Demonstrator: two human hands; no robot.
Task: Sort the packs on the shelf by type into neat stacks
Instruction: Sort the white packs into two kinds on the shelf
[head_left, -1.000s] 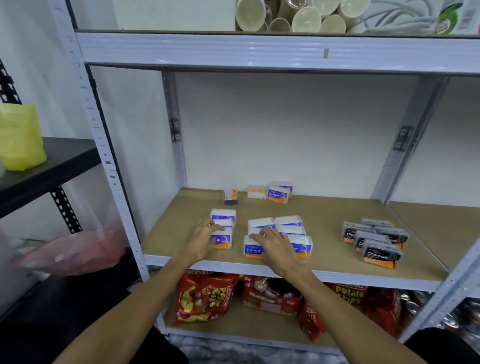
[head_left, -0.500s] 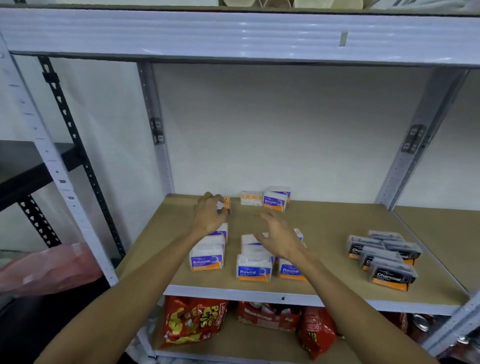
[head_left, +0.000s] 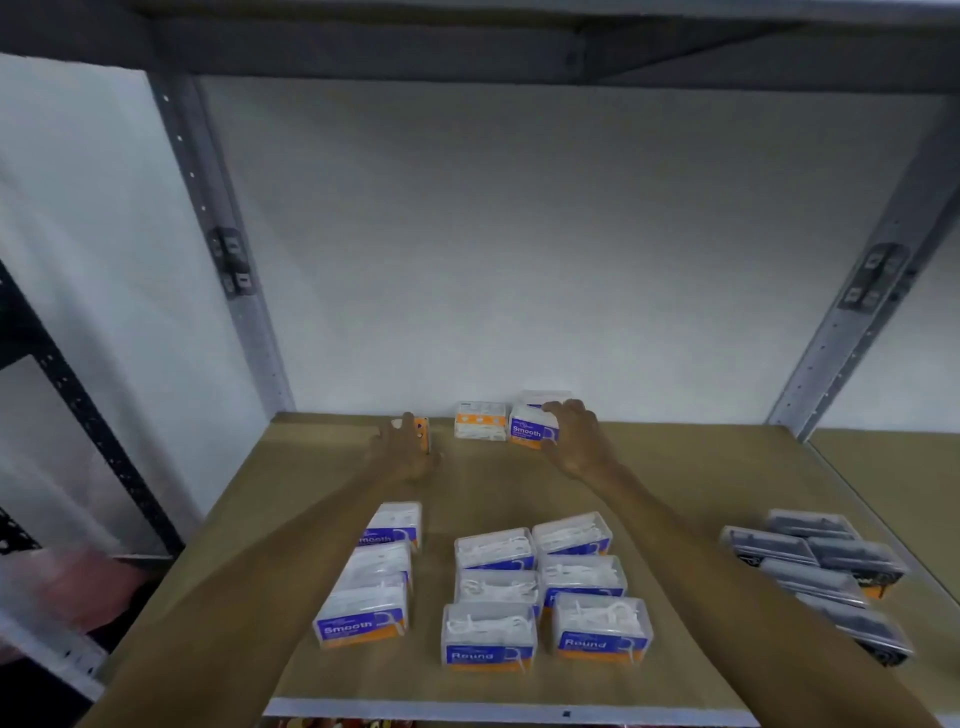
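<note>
**Colours on the shelf**

Shelf board (head_left: 675, 467): tan, plain, with a pale front edge. Posts (head_left: 228, 270): grey with rows of small holes. Back wall (head_left: 519, 234): off-white. Smooth packs (head_left: 363, 616): clear lids, white contents, blue label band with white lettering, orange base. Round packs (head_left: 488, 642): same scheme, blue band over orange. Dark packs (head_left: 815, 566) at right: grey-black under clear lids, one showing an orange strip. Rear pack (head_left: 480, 421): orange and white. Small pack (head_left: 423, 434) at the left hand (head_left: 408, 449): orange side with white dots. Pack (head_left: 530, 428) under the right hand (head_left: 576, 439): blue Smooth label, orange bottom.
</note>
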